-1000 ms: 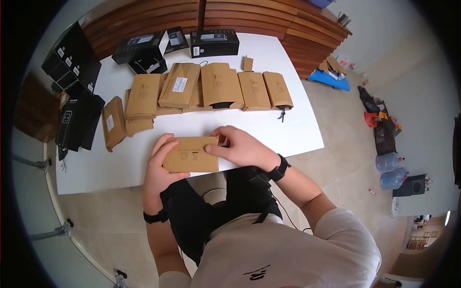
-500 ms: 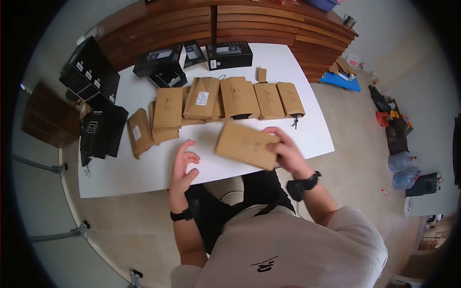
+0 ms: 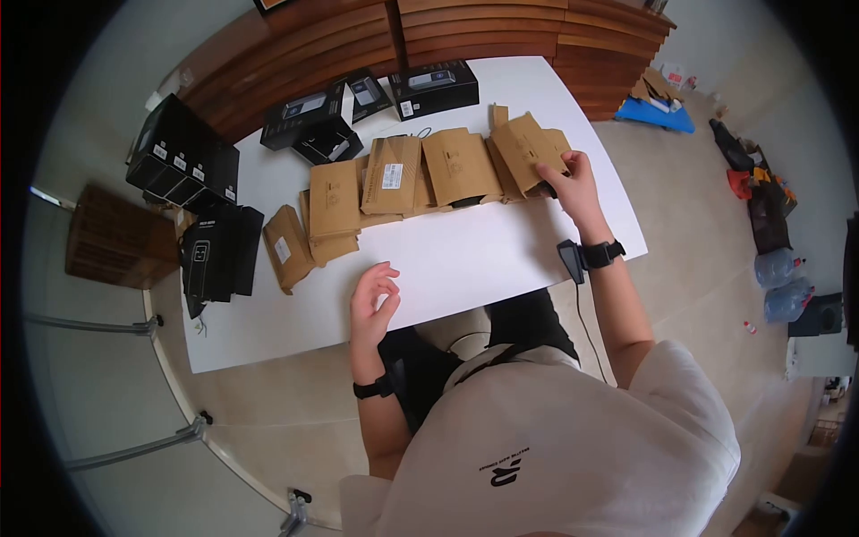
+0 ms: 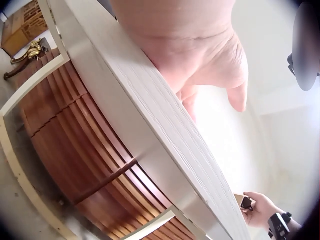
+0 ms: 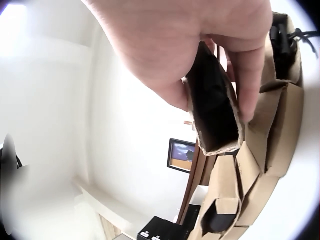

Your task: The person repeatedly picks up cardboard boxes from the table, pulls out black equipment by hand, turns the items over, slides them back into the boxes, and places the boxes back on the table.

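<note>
My right hand [image 3: 577, 192] pinches a brown cardboard box [image 3: 523, 148] by its near end, thumb on one face and fingers on the other. That box overlaps the right end of a row of similar boxes in the head view. From the right wrist, its end is seen uncovered, with a dark inside between the cardboard walls. Beside it lies another cardboard box [image 5: 290, 50] with black cable poking out. My left hand [image 3: 371, 300] hovers at the table's front edge, fingers loosely bent, holding nothing.
More cardboard boxes [image 3: 335, 197] lie across the white table [image 3: 465, 259], one with a white label [image 3: 391, 174]. Black boxes [image 3: 434, 89] stand along the back, and taller black stacks [image 3: 183, 161] crowd the left side. A wooden cabinet [image 3: 483, 40] lies behind.
My right hand has carried the cardboard box from the table's front, away from me and rightward onto the row. My left hand let go of it and stayed near the front edge.
</note>
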`<control>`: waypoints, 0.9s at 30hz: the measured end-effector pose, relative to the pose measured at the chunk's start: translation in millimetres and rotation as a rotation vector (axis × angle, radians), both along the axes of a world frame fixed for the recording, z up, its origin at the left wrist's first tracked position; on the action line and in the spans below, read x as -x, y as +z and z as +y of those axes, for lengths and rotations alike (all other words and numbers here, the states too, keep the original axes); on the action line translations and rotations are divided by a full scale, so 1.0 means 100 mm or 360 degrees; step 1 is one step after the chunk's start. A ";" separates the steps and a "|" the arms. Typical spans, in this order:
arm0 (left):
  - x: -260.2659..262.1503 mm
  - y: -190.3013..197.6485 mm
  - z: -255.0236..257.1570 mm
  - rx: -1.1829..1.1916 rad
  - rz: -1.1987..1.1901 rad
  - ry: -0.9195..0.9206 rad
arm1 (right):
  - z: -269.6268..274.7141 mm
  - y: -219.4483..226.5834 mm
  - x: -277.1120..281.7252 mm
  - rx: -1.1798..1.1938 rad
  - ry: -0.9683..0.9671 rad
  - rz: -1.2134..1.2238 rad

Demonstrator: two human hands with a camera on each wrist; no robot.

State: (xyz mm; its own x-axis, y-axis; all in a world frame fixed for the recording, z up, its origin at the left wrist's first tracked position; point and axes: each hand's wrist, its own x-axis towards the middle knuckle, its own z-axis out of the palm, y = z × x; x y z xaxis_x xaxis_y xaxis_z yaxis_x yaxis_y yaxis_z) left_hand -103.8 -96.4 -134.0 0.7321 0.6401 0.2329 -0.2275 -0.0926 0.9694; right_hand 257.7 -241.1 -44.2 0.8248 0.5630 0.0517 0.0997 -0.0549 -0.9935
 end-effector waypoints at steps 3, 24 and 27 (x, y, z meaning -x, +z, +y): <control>-0.02 0.01 -0.01 0.0003 0.0031 0.0046 | 0.06 0.06 0.05 0.0565 -0.0038 -0.0594; -0.02 0.02 0.02 0.0031 0.0001 0.0039 | 0.26 0.05 0.82 0.0936 0.0328 -0.1089; -0.04 0.03 0.02 0.0023 0.0020 0.0047 | 0.32 0.12 0.84 0.1044 0.0384 -0.1055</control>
